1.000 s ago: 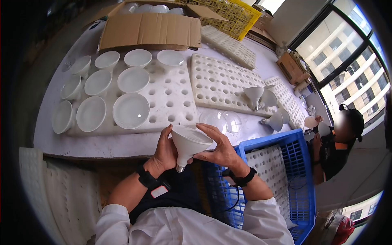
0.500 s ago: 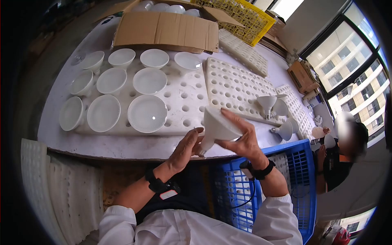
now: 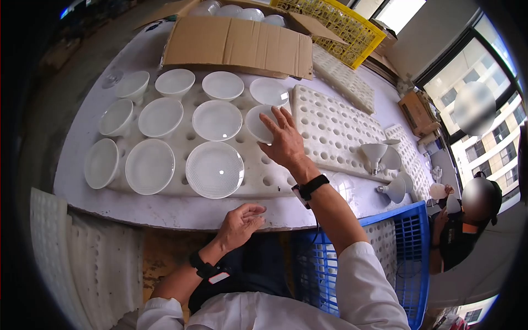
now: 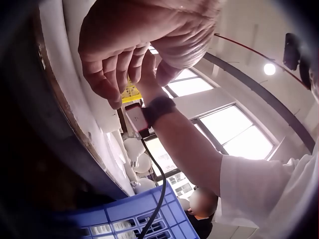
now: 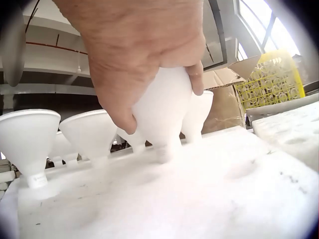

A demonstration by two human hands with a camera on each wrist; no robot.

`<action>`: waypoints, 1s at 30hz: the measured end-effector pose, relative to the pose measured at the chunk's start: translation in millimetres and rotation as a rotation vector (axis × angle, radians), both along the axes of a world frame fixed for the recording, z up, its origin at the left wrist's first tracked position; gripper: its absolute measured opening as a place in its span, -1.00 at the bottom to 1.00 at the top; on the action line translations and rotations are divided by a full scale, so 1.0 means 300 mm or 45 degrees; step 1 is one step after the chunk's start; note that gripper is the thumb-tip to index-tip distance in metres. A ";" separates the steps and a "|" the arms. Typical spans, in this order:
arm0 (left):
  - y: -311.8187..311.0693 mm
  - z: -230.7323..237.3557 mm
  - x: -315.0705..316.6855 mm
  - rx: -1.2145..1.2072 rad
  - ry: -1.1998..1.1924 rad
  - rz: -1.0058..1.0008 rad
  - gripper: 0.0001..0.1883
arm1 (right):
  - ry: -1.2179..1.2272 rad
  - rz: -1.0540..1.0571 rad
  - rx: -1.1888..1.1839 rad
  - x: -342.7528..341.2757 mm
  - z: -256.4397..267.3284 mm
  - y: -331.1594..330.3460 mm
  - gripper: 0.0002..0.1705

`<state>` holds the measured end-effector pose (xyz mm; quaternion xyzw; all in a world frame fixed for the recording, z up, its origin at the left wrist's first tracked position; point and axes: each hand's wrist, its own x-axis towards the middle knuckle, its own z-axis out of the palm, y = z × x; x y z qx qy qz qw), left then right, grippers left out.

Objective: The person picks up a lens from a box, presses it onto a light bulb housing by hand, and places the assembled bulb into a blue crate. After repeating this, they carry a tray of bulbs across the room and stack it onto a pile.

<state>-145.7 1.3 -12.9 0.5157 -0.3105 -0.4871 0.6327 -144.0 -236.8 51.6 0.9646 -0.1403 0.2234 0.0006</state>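
In the head view my right hand (image 3: 285, 140) is over the white foam tray (image 3: 253, 171), its fingers spread round the rim of a white reflector bulb (image 3: 256, 123). The right wrist view shows thumb and fingers gripping this bulb (image 5: 162, 112) from above, its narrow base down at the foam. Several like bulbs (image 3: 215, 169) stand in rows on the tray, wide ends up. My left hand (image 3: 239, 224) is at the table's front edge, fingers loosely bent, holding nothing.
A cardboard box (image 3: 236, 47) and a yellow crate (image 3: 335, 30) stand at the back. Another holed foam tray (image 3: 335, 124) lies to the right, with loose bulbs (image 3: 399, 188) nearby. A blue crate (image 3: 412, 242) is at front right; a person (image 3: 467, 236) sits beyond it.
My right hand has carried the bulb from in front of the table up and forward to the tray's right column. My left hand has come off the bulb and stayed near the edge.
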 end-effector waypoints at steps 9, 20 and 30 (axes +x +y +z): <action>0.000 -0.029 -0.040 -0.056 -0.167 -0.022 -0.72 | -0.105 0.079 0.249 -0.298 0.155 -0.077 -0.65; -0.193 0.202 -0.027 -0.302 -1.541 0.490 -0.65 | -0.030 -0.729 0.459 -0.824 0.191 -0.320 -0.68; -0.503 0.193 0.112 0.401 -2.260 0.477 -0.37 | 0.168 -1.101 0.462 -0.931 0.124 -0.557 -0.51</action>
